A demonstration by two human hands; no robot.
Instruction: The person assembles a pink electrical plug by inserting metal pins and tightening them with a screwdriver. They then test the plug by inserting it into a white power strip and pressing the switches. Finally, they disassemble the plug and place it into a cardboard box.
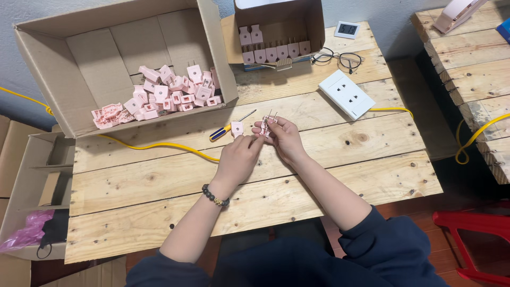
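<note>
My right hand (284, 137) pinches a small pink plug part (267, 126) with metal prongs sticking up, held above the wooden table (159, 186). My left hand (239, 155), with a dark bead bracelet at the wrist, holds a pink plug shell (237, 128) between its fingertips, close beside the right hand. A blue-and-yellow screwdriver (227, 128) lies just left of the hands. A yellow cable (159, 145) runs across the table below it.
A large open cardboard box (95, 64) at back left holds several pink plug pieces (164, 93). A smaller box (279, 32) at the back holds rows of pink plugs. A white socket strip (347, 94), glasses (340, 57), and a small digital display (347, 29) lie at right.
</note>
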